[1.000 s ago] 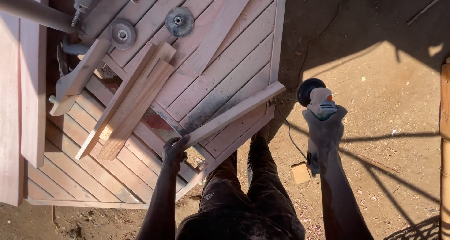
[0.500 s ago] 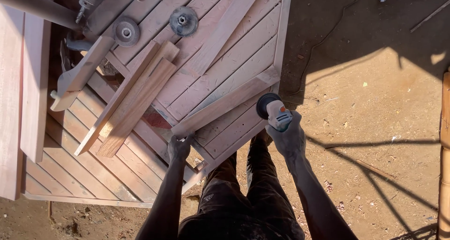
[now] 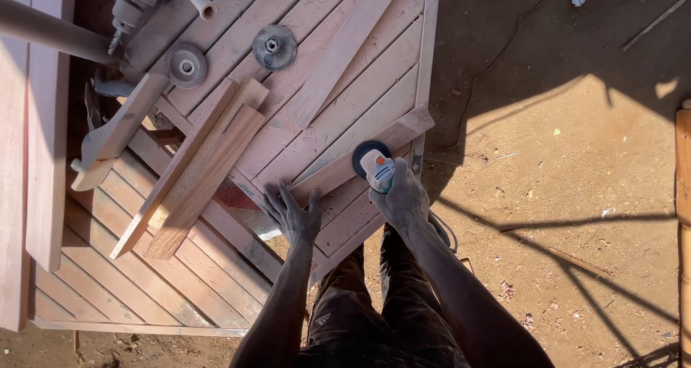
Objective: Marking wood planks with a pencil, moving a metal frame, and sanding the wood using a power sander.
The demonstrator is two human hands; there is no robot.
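Seen from above, a person stands at a slatted wooden counter (image 3: 216, 282) set on sandy ground. At the far left, long boards (image 3: 29, 159) lie along the counter's edge, and a round pole (image 3: 50, 30) crosses the top corner. Just right of that, a drill (image 3: 133, 1) and two round sanding discs (image 3: 186, 66) rest on the slats, with a bundle of short wooden strips (image 3: 194, 170) lying at a slant below them. Near the middle, the left hand (image 3: 294, 213) lies flat with fingers spread, pressing down the near end of a narrow plank (image 3: 360, 152) that runs diagonally up to the right across the counter. Just beside it, the right hand (image 3: 399, 195) is wrapped around a small sander (image 3: 374, 165) with a white and orange body, its round pad sitting on the plank's top face. A cord (image 3: 446, 231) trails down behind the right wrist. To the right, bare dirt ground (image 3: 561, 195) stretches out in sunlight and shadow, with another wooden board (image 3: 682, 195) at the far right edge.
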